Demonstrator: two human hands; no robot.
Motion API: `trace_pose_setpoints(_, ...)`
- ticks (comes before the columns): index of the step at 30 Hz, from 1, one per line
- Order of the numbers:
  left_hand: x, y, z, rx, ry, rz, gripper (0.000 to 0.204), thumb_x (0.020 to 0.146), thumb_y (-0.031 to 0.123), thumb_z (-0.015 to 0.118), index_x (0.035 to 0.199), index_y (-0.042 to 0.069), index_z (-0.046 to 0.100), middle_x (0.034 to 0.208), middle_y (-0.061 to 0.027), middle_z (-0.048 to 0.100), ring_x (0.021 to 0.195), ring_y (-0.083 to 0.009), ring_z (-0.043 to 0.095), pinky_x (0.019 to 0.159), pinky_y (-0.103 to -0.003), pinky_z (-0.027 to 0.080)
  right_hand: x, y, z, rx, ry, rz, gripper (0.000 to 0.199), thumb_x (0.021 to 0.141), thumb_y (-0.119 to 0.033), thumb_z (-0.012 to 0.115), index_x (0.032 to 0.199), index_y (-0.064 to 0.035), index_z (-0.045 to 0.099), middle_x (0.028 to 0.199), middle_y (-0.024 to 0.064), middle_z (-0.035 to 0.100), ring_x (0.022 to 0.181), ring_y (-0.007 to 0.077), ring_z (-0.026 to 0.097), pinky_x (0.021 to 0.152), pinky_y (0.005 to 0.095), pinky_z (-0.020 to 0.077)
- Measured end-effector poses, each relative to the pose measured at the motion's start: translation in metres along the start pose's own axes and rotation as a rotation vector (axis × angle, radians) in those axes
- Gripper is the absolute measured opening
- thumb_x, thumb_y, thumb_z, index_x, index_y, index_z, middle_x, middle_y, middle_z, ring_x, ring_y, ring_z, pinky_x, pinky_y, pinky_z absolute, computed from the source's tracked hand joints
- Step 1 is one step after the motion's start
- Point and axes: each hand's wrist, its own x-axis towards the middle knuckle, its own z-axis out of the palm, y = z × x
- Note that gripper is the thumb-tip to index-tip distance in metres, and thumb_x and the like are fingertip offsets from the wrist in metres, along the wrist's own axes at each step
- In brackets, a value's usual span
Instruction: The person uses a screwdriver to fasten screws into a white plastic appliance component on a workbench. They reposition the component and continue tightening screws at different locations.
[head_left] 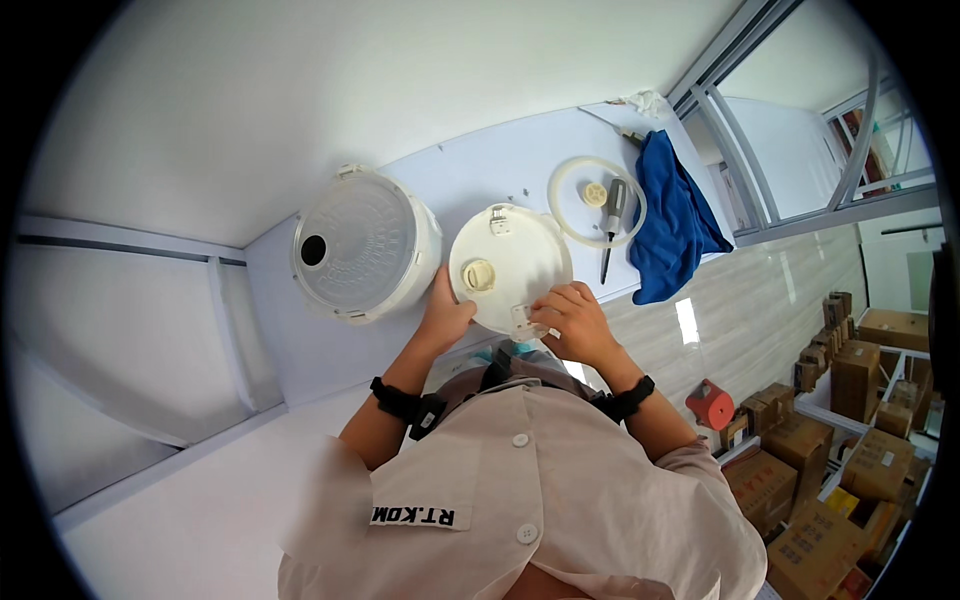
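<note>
Nearest: a beige button-up shirt [500, 470], two white buttons seen; one white strip with bold black lettering [413, 516] is sewn at the chest. Two black wrist straps [398, 400] are worn, one per arm.

One white round plastic lid [530, 255] is held at the table's near edge. Its left rim is gripped by the left hand [447, 312], thumb laid on top. The right hand [578, 318] is at the near-rim latch [522, 318], fingers bent close together — whether the latch is pinched cannot be told. Two latches are counted on the lid, plus one cream round knob [478, 275].

On the pale table [450, 165]: one white round tub [425, 235] to the left, one black circle on its translucent top; to the right, one translucent ring [553, 190] around one cream cap [595, 194], one grey-handled screwdriver [616, 200] lying across the ring, one blue cloth [668, 215].

Farther right: one red round object [711, 405]; many brown cardboard cartons [797, 445] — dark printing on several.
</note>
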Motion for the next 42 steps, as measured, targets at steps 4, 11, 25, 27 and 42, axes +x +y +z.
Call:
trace_pose_setpoints(4, -0.001, -0.023, -0.015, 0.190, 0.034, 0.169, 0.088, 0.080, -0.015, 0.053, 0.164, 0.005, 0.035, 0.147, -0.0126, 0.057, 0.131, -0.0265, 0.063, 0.093, -0.038, 0.063, 0.007, -0.004, -0.013, 0.083, -0.050, -0.005, 0.032, 0.071, -0.014, 0.088, 0.101, -0.0152, 0.076, 0.117, 0.0007, 0.073, 0.116, 0.0277, 0.065, 0.103, 0.0449, 0.0467)
trace_pose_setpoints(11, -0.020, -0.006, -0.015, 0.108, -0.019, 0.029, 0.087, 0.080, -0.011, 0.054, 0.164, -0.002, 0.033, 0.151, -0.0156, 0.054, 0.142, -0.0272, 0.054, 0.117, -0.040, 0.047, -0.007, 0.020, -0.005, 0.230, 0.378, 0.076, 0.012, 0.079, -0.008, 0.081, 0.086, -0.0087, 0.072, 0.092, 0.0094, 0.074, 0.089, 0.0332, 0.070, 0.083, 0.0429, 0.0539)
trace_pose_setpoints(25, -0.059, -0.021, -0.046, 0.253, 0.017, -0.004, 0.083, 0.084, -0.009, 0.058, 0.163, -0.001, 0.034, 0.152, -0.0139, 0.054, 0.145, -0.0258, 0.052, 0.122, -0.040, 0.041, -0.014, 0.080, 0.002, -0.063, 0.479, 0.674, 0.015, 0.092, -0.010, 0.077, 0.106, -0.0071, 0.072, 0.100, 0.0088, 0.071, 0.082, 0.0276, 0.068, 0.072, 0.0385, 0.0554)
trace_pose_setpoints(27, -0.060, -0.021, -0.047, 0.261, 0.020, -0.005, 0.083, 0.084, -0.008, 0.058, 0.163, -0.001, 0.034, 0.151, -0.0138, 0.054, 0.144, -0.0255, 0.052, 0.122, -0.040, 0.041, -0.005, 0.082, -0.005, -0.207, 0.469, 0.571, 0.016, 0.090, -0.009, 0.078, 0.106, -0.0083, 0.074, 0.103, 0.0077, 0.071, 0.089, 0.0289, 0.069, 0.076, 0.0400, 0.0565)
trace_pose_setpoints(42, -0.066, -0.038, -0.050, 0.211, 0.045, -0.077, 0.076, 0.084, -0.003, 0.062, 0.156, 0.000, 0.040, 0.145, -0.0126, 0.059, 0.135, -0.0244, 0.059, 0.115, -0.041, 0.048, 0.044, 0.120, -0.012, -0.437, 0.154, 0.623, 0.014, 0.090, -0.015, 0.074, 0.103, -0.0154, 0.081, 0.105, 0.0072, 0.070, 0.099, 0.0317, 0.073, 0.077, 0.0440, 0.0612)
